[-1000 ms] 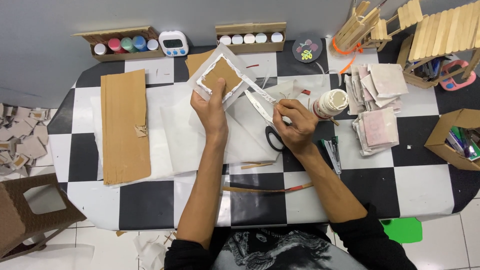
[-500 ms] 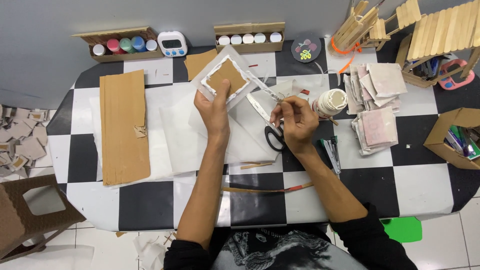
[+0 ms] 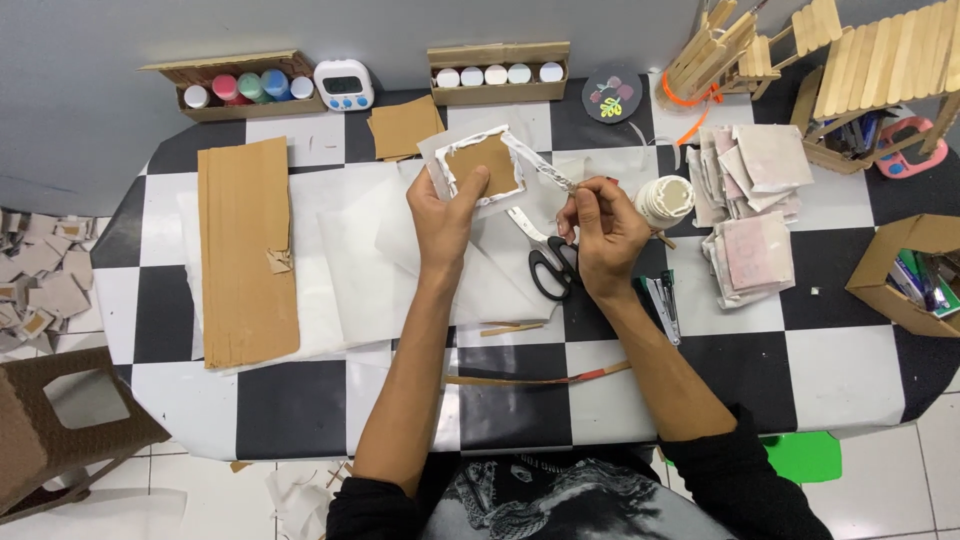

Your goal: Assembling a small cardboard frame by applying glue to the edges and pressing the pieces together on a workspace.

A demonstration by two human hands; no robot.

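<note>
Held tight in the left hand (image 3: 443,215) is a small cardboard square (image 3: 482,166); its white strip (image 3: 540,165) is pinched by the right hand (image 3: 603,232), above the scissors (image 3: 548,258).

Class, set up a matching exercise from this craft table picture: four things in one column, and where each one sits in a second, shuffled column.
Things:
1. cardboard square
2. scissors
3. white timer
4. long cardboard sheet

Places:
A. at the back edge of the table, beside a tray of paint pots
B. held up in the left hand
C. flat on the table, left of both hands
D. on the table just below the right hand

Pairs: 1-B, 2-D, 3-A, 4-C
</note>
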